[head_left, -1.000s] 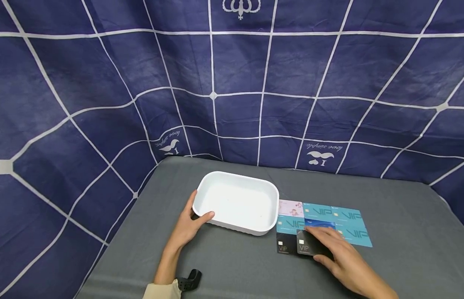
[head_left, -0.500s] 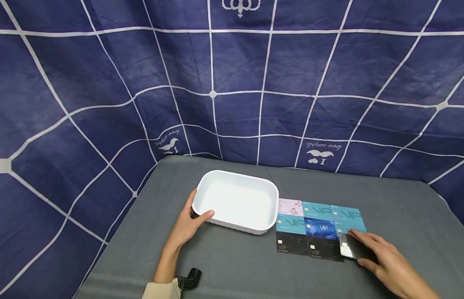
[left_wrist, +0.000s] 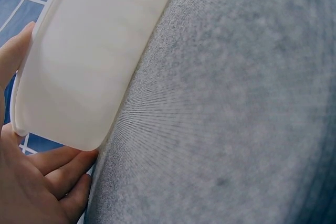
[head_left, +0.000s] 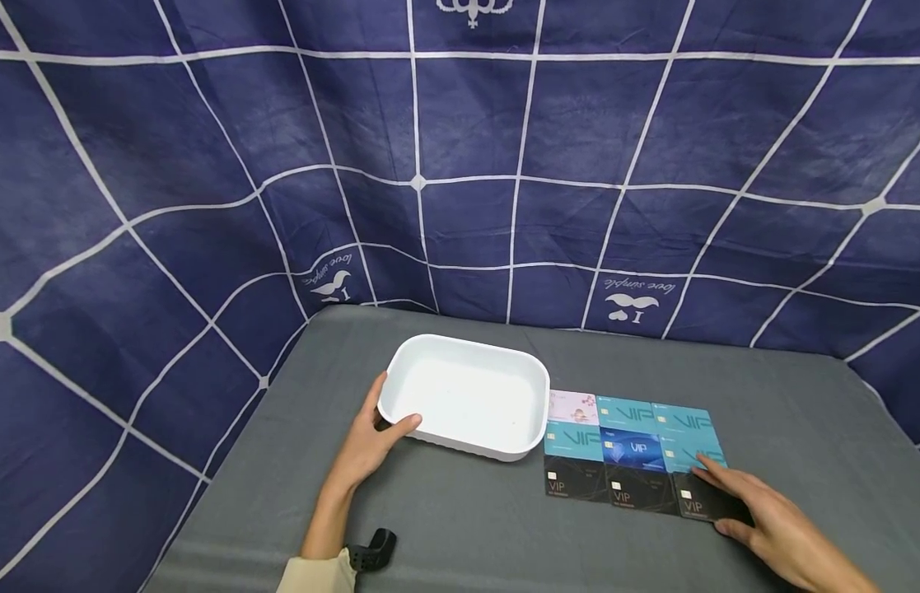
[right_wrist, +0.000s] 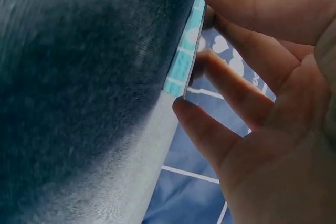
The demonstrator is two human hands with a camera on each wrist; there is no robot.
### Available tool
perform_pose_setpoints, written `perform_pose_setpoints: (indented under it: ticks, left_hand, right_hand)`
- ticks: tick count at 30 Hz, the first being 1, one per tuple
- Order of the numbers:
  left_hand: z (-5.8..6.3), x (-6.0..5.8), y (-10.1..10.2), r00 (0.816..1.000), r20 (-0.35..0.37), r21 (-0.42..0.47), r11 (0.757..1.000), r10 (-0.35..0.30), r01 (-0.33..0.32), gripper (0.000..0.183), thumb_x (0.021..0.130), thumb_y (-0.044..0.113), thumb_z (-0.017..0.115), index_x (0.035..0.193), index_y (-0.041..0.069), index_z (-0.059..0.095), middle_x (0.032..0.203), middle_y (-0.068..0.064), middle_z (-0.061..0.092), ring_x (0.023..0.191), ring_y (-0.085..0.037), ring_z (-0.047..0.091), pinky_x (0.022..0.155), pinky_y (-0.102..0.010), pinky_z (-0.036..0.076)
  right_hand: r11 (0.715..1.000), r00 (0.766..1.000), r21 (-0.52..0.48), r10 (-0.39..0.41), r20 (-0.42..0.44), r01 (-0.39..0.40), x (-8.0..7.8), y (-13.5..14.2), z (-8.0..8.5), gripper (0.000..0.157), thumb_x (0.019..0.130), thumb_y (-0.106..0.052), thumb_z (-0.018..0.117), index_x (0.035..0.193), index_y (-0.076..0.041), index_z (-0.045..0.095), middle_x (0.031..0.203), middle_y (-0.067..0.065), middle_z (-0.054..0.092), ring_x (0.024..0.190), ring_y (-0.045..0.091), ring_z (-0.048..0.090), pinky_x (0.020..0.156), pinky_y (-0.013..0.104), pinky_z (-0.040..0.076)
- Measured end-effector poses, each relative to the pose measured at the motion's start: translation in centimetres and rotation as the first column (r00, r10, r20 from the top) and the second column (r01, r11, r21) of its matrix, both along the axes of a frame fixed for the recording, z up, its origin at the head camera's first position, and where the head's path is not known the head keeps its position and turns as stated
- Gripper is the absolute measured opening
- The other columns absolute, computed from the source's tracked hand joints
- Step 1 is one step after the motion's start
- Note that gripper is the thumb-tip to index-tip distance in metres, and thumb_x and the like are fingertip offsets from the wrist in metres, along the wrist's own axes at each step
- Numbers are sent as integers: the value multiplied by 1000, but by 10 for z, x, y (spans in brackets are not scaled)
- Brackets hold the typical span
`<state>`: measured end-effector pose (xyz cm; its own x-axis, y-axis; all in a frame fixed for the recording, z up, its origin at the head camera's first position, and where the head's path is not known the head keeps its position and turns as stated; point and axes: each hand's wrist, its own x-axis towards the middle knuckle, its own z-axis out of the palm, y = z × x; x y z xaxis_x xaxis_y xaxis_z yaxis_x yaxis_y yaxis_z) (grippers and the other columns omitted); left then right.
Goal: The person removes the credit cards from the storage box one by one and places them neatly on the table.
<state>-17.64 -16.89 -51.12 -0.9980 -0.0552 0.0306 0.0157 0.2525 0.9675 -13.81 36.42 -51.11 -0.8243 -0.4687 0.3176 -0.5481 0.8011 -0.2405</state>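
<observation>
A white plastic tray (head_left: 467,395) stands on the grey surface. My left hand (head_left: 366,445) holds its left end, thumb over the near rim and fingers along the side; in the left wrist view the fingers lie around the tray's corner. To the right of the tray, several VIP cards lie flat in rows: a pink card (head_left: 573,408), teal cards (head_left: 626,412), a blue card (head_left: 632,450) and black cards (head_left: 576,480). At the near right corner of this block, my right hand (head_left: 771,519) holds a black card (head_left: 700,498) by its edges, partly covering it.
The grey cloth-covered surface (head_left: 489,527) reaches to a dark blue curtain (head_left: 467,222) with white lines at the back and left. A black band (head_left: 372,550) sits on the left wrist, by a beige sleeve (head_left: 319,575).
My right hand has moved right from the middle black card and set another black card down at the end of the near row. My left hand stays on the tray.
</observation>
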Motion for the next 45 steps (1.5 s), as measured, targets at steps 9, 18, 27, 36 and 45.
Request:
perform_pose_setpoints:
  ticks: [9,18,27,36,45]
  left_hand:
    - [1,-2,-3,1000,4,1,1000,2,-2,97,87,24,78,159,14,14,156,-21,28,140,-36,33,107,-50,31]
    - [1,-1,-3,1000,-1,-2,1000,5,-5,97,87,24,78,159,15,14,156,-21,28,140,-36,33,107,-50,31]
    - [0,-1,-3,1000,12,-11,1000,2,-2,98,88,24,77,160,14,11,155,-23,28,139,-37,33,106,-51,32]
    - [0,-1,-2,1000,11,-9,1000,-1,1,98,88,24,77,160,14,12,155,-25,29,139,-38,33,106,-52,32]
    - [-1,-2,-1,1000,-6,9,1000,-11,11,97,88,22,77,159,13,13,156,-23,27,141,-36,30,110,-52,27]
  right_hand:
    - [1000,1000,-2,7,-10,-7,-2,-3,-2,106,57,0,91,151,-12,42,125,-8,66,120,-13,37,89,4,25]
    - [999,998,-29,26,49,-24,-1,-7,-1,106,61,5,88,153,-12,39,128,-3,65,126,-19,21,93,1,18]
    - [1000,995,7,-25,93,25,0,-7,2,104,64,2,87,153,-15,38,128,0,65,124,-8,36,90,1,24]
    - [998,990,43,-46,132,41,1,-7,4,101,67,1,85,154,-16,36,128,1,65,120,9,52,87,3,29]
    - [999,997,-38,5,80,-2,1,-6,-3,104,63,7,86,153,-12,38,127,7,64,127,-12,31,93,1,18]
